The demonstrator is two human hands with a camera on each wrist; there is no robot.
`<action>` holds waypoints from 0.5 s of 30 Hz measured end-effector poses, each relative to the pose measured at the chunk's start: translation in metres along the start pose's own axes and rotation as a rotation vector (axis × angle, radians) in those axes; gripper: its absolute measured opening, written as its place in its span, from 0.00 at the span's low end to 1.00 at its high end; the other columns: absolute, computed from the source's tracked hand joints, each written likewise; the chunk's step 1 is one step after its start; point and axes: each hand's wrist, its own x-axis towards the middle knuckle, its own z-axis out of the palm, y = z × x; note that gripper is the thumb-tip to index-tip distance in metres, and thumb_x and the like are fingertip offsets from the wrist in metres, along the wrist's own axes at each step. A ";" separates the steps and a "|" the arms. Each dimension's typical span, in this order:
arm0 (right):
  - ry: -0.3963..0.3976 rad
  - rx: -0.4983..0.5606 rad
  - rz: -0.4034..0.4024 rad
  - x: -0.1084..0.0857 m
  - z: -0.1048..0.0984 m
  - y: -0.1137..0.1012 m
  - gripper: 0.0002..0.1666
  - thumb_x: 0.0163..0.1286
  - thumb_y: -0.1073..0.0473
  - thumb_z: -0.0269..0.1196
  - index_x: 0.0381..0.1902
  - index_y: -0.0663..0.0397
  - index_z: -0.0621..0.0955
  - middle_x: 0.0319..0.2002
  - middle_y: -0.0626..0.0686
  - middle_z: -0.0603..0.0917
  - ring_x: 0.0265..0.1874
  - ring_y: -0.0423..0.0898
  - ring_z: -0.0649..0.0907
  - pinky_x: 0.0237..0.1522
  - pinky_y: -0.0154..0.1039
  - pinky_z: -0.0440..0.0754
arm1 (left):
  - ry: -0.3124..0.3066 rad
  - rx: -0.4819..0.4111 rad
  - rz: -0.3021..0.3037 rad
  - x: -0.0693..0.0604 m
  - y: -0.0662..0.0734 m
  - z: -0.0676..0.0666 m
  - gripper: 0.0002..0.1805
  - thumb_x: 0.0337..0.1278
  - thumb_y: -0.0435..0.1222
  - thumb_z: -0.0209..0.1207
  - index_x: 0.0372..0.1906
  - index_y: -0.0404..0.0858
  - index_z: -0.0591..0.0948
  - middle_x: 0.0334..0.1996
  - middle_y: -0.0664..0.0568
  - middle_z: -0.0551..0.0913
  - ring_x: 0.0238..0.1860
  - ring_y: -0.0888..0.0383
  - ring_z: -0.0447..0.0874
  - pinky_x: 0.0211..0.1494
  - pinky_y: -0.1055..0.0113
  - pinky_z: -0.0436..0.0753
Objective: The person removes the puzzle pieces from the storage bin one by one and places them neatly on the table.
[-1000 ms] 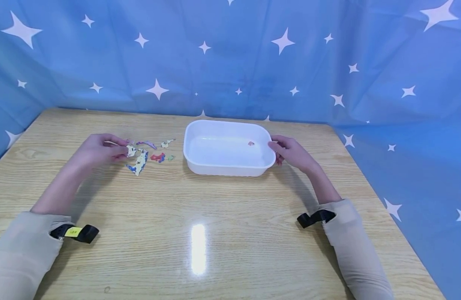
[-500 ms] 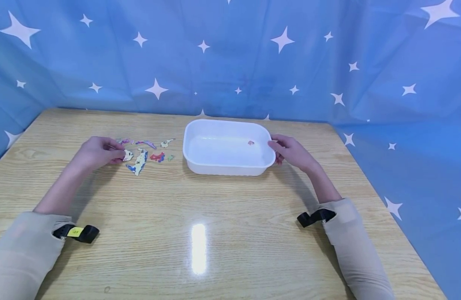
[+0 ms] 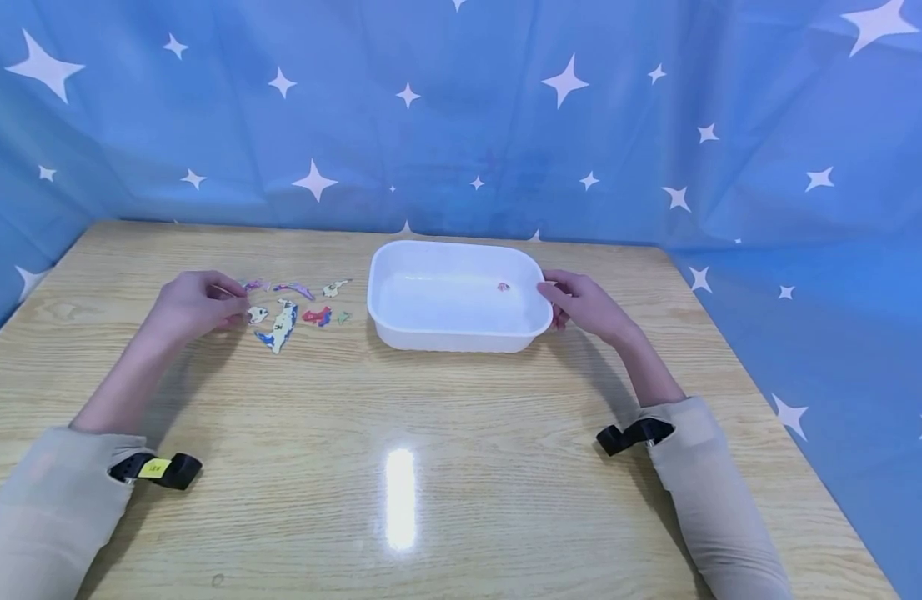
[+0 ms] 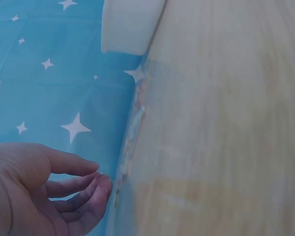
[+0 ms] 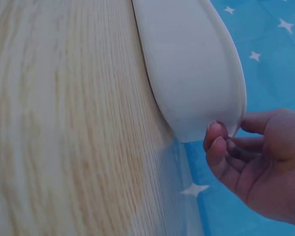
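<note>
My left hand is over the left of the table, its fingers loosely bent beside a small white fish-shaped cutout. I see no piece held between the fingers in the left wrist view, where the hand hovers near the tabletop. Around it lie a long white-and-blue cutout, purple cutouts, a red-and-blue one, a small green one and a cream one. My right hand grips the right rim of a white plastic tub, thumb on the rim, fingers under it.
One small red-and-white cutout lies inside the tub. The wooden table ends at a blue star-printed cloth behind it and to the right. A bright light reflection shows on the tabletop.
My left hand has moved slightly left and down with the white fish-shaped cutout, then drawn its fingers off it, leaving it on the table. The right hand and tub stay put.
</note>
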 end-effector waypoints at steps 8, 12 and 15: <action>-0.005 0.004 -0.009 -0.001 0.000 -0.001 0.25 0.83 0.52 0.50 0.67 0.63 0.71 0.27 0.64 0.77 0.25 0.58 0.79 0.30 0.46 0.82 | 0.031 -0.009 0.083 -0.007 0.020 0.008 0.19 0.69 0.37 0.58 0.55 0.26 0.79 0.42 0.39 0.83 0.33 0.57 0.83 0.34 0.68 0.82; -0.004 0.008 -0.003 -0.001 0.000 -0.002 0.25 0.83 0.52 0.50 0.68 0.63 0.71 0.27 0.63 0.77 0.25 0.57 0.79 0.30 0.47 0.82 | 0.025 -0.011 0.103 -0.009 0.031 0.014 0.18 0.71 0.39 0.57 0.54 0.29 0.79 0.43 0.39 0.83 0.36 0.53 0.82 0.33 0.68 0.79; -0.001 0.006 0.005 -0.002 0.000 -0.002 0.25 0.83 0.51 0.50 0.68 0.62 0.71 0.28 0.62 0.78 0.25 0.56 0.79 0.31 0.49 0.83 | 0.032 -0.020 0.131 -0.010 0.041 0.019 0.17 0.71 0.39 0.57 0.54 0.30 0.79 0.44 0.38 0.82 0.39 0.49 0.81 0.33 0.69 0.79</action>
